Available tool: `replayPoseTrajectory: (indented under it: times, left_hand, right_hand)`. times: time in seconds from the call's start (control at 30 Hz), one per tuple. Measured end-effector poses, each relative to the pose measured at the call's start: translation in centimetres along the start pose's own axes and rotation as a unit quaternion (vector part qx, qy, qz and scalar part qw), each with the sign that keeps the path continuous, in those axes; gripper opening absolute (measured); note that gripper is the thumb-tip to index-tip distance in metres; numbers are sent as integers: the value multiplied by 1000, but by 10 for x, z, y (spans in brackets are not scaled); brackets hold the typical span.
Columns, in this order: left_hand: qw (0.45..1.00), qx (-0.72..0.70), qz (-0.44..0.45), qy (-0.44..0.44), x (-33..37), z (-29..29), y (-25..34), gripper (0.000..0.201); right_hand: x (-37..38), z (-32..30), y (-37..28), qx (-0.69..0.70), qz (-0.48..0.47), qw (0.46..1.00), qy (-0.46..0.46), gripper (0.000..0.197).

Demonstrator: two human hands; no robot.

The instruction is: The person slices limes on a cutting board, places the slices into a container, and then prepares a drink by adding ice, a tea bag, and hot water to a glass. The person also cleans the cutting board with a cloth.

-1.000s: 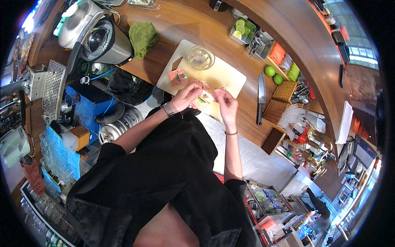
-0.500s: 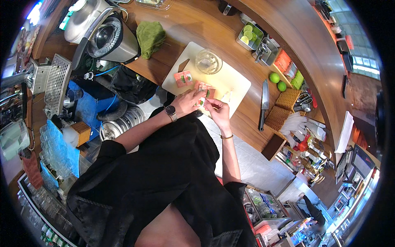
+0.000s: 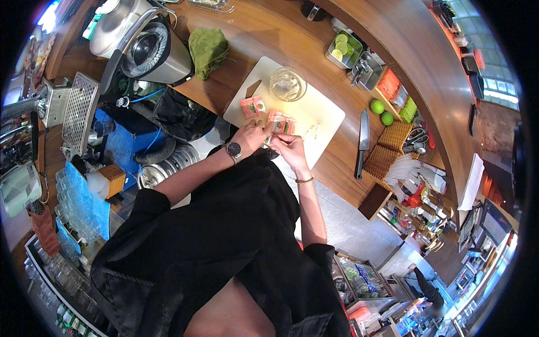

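Note:
At the near edge of a cream cutting board point(image 3: 323, 121), my left hand point(image 3: 251, 137) is closed on a small sachet point(image 3: 268, 141), mostly hidden by the fingers. Pressed up against it, my right hand point(image 3: 288, 148) pinches the same sachet with thumb and fingertips. Just beyond my hands lie several pink sachets point(image 3: 282, 122) with green print. Another pink pair point(image 3: 252, 106) rests farther left, beside a small brown flat piece point(image 3: 254, 89). A clear glass bowl point(image 3: 288, 84) with pale pieces inside stands at the board's far side.
Right of the board lies a large knife point(image 3: 362, 143). Limes point(image 3: 377, 105), a metal tray of cut limes point(image 3: 343, 47) and wicker baskets point(image 3: 383, 157) line the counter's right. A green cloth point(image 3: 207, 52) and a steel machine point(image 3: 157, 53) are at far left.
My right hand has moved slightly left and turned inward against my left. The sachet, whose printed face showed between my hands, is now mostly covered by the fingers.

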State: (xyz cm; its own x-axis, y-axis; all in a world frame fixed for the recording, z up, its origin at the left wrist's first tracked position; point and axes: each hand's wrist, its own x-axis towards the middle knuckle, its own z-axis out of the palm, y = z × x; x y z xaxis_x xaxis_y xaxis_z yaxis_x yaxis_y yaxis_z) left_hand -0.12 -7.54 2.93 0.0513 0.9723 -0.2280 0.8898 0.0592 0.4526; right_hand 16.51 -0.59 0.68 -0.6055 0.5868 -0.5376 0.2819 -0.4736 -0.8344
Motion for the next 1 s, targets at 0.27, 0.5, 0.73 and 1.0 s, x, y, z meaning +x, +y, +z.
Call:
replayPoseTrajectory:
  times: [0.27, 0.5, 0.73, 1.0]
  left_hand:
    - [989, -118, -58, 70, 18, -4, -59, 76]
    - [985, -93, -17, 144, 24, -17, -52, 75]
    - [718, -695, -2, -33, 9, -50, 18, 39]
    - [750, -659, -12, 54, 29, -102, 12, 36]
  right_hand:
    - [-14, -37, 1, -81, -58, 971, 217, 20]
    - [-30, -40, -16, -5, -66, 987, 149, 18]
    - [-26, -15, -54, -7, -135, 985, 107, 11]
    - [-20, 12, -138, -189, -351, 901, 171, 22]
